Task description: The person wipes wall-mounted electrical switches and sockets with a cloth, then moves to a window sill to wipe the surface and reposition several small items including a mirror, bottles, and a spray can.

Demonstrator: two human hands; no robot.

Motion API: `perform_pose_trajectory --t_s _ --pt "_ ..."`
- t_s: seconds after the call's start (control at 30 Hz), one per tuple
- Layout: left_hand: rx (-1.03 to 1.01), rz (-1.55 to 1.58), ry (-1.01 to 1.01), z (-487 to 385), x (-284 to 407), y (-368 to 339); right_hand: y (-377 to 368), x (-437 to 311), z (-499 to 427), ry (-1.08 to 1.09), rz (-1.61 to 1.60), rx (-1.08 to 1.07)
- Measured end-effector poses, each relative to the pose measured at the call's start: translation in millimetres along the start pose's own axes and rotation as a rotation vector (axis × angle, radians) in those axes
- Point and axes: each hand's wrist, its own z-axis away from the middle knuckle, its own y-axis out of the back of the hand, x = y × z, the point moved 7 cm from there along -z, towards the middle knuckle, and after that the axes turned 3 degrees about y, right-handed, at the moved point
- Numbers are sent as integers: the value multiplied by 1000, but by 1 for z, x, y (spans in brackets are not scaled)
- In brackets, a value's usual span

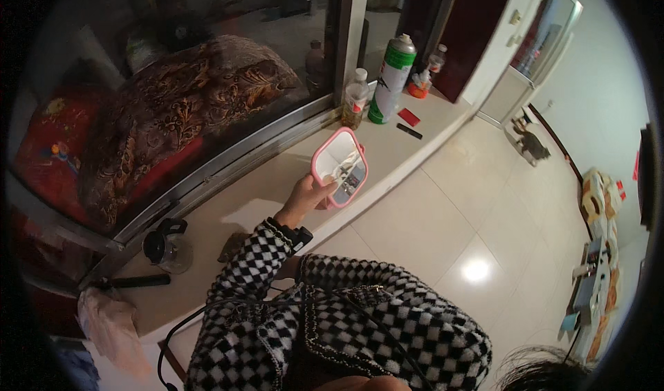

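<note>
My left hand (pixel 307 199) grips the lower left edge of a pink-framed mirror (pixel 340 168), its thumb over the glass. The mirror is tilted above the pale window ledge (pixel 270 183) and reflects part of the room. Only a little of my right hand (pixel 288 268) shows, between the checkered sleeves; its fingers are hidden. Just behind the mirror stand a plastic bottle with a white cap (pixel 355 100) and a green and white spray can (pixel 392 80). A small red flat object (pixel 409 117) and a slim black object (pixel 409 131) lie beside the can.
On the ledge are a glass pot with a black handle (pixel 174 251), a long black object (pixel 137 281), a pink cloth (pixel 111 329), an orange-based container (pixel 418 89) and another bottle (pixel 437 59). A cable crosses my jacket. A cat (pixel 531 146) is on the tiled floor.
</note>
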Motion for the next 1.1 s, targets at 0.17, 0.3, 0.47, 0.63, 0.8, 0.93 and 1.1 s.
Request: perform_pose_trajectory --t_s 0.17,0.3,0.47,0.63,0.8,0.93,1.1 --pt "316 63 -63 -2 -15 30 14 16 8 71 142 120" --pt "510 110 -142 41 -6 92 44 43 11 7 234 -7" --pt "763 121 -135 131 -10 196 125 67 55 -116 774 -70" --pt "956 247 -178 182 -63 250 201 114 89 -348 981 -1" --pt "838 320 1 181 -111 263 225 176 46 -506 1021 -85" --pt "834 216 -23 166 -121 267 256 227 -4 -639 953 -39" --pt "856 250 -120 150 -127 275 197 217 -44 -640 988 -71"
